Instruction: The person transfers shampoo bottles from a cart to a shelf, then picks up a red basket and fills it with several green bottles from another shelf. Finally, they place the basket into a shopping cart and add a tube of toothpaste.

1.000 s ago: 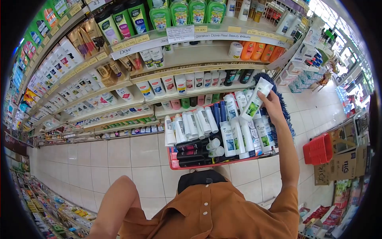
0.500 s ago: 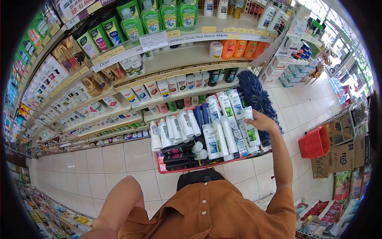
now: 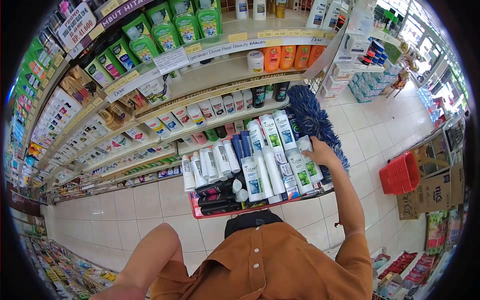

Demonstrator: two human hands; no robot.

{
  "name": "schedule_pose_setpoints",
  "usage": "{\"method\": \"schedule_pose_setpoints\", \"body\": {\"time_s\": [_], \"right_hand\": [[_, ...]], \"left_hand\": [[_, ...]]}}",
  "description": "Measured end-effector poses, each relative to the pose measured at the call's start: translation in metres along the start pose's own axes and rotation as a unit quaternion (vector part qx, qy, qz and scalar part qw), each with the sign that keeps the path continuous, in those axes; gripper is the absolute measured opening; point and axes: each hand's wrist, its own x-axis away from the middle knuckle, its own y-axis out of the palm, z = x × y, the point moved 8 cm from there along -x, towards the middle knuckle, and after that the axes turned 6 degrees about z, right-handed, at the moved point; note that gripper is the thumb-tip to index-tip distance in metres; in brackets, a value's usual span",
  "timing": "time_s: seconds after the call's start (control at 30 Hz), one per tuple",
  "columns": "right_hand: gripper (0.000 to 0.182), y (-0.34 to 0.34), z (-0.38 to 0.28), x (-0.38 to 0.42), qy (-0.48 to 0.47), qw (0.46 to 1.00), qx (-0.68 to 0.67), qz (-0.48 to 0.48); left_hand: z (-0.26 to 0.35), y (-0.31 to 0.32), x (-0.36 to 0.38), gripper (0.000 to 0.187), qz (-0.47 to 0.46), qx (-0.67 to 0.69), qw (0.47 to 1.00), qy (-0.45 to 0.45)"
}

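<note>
My right hand (image 3: 324,153) is closed round the upper part of a white Clear shampoo bottle (image 3: 313,170) with a green leaf print. The bottle lies at the right end of a red-rimmed cart (image 3: 220,215), against another Clear bottle (image 3: 300,171). More white bottles (image 3: 253,177), black bottles (image 3: 218,200) and small boxes fill the cart. My left arm (image 3: 157,250) is bent beside my body, and its hand falls outside the lower edge of the view.
A blue fluffy duster (image 3: 312,117) leans along the cart's right side. Behind the cart, shelves (image 3: 220,42) hold rows of bottles. A red shopping basket (image 3: 400,173) and cardboard boxes (image 3: 440,192) stand on the right. Tiled floor (image 3: 175,200) runs around the cart.
The held bottle has settled lower, beside the neighbouring Clear bottle, which now shows more fully. My right hand stays on it. The whole view has shifted slightly.
</note>
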Motion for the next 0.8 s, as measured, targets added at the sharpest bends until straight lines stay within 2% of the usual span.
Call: {"method": "schedule_pose_setpoints", "body": {"time_s": [0.2, 0.3, 0.37, 0.4, 0.43, 0.53, 0.57, 0.6, 0.63, 0.7, 0.73, 0.77, 0.8], "right_hand": [[0.060, -0.012, 0.005, 0.012, -0.027, 0.994, -0.062, 0.083], [0.054, -0.030, -0.003, 0.025, -0.021, 0.991, -0.093, 0.089], [0.045, -0.044, -0.007, 0.031, -0.031, 0.981, -0.133, 0.137], [0.040, -0.052, -0.011, 0.035, -0.038, 0.975, -0.152, 0.159], [0.036, -0.068, -0.021, 0.043, -0.086, 0.951, -0.221, 0.200], [0.026, -0.132, -0.051, 0.091, -0.205, 0.828, -0.423, 0.305], [0.024, -0.160, -0.064, 0.125, -0.231, 0.774, -0.488, 0.330], [0.016, -0.188, -0.075, 0.162, -0.327, 0.702, -0.505, 0.382], [0.011, -0.208, -0.082, 0.196, -0.387, 0.642, -0.519, 0.410], [0.005, -0.241, -0.092, 0.274, -0.533, 0.477, -0.547, 0.435], [0.007, -0.248, -0.094, 0.304, -0.596, 0.384, -0.560, 0.428], [0.011, -0.255, -0.097, 0.323, -0.643, 0.329, -0.552, 0.416], [0.023, -0.259, -0.115, 0.327, -0.732, 0.300, -0.512, 0.334]], "left_hand": [[-0.007, 0.010, 0.003, 0.024, -0.032, -0.014, 0.999, -0.005], [-0.013, 0.013, 0.005, 0.025, -0.030, -0.040, 0.999, -0.002], [-0.022, 0.017, 0.006, 0.027, -0.031, -0.034, 0.999, -0.008], [-0.027, 0.015, 0.007, 0.022, -0.006, -0.037, 0.999, -0.016], [-0.033, 0.014, 0.009, 0.019, 0.020, -0.041, 0.999, -0.023], [-0.056, 0.011, 0.025, 0.020, 0.096, -0.060, 0.992, -0.047], [-0.071, -0.003, 0.043, 0.013, 0.174, -0.057, 0.981, -0.066], [-0.086, -0.021, 0.072, 0.006, 0.251, -0.054, 0.963, -0.084], [-0.107, -0.033, 0.104, 0.011, 0.255, -0.123, 0.947, -0.152], [-0.149, -0.057, 0.172, 0.022, 0.228, -0.255, 0.895, -0.287], [-0.160, -0.072, 0.219, 0.017, 0.242, -0.260, 0.874, -0.331], [-0.164, -0.073, 0.259, 0.012, 0.250, -0.303, 0.829, -0.399], [-0.160, -0.083, 0.309, 0.010, 0.290, -0.295, 0.788, -0.457]]}}
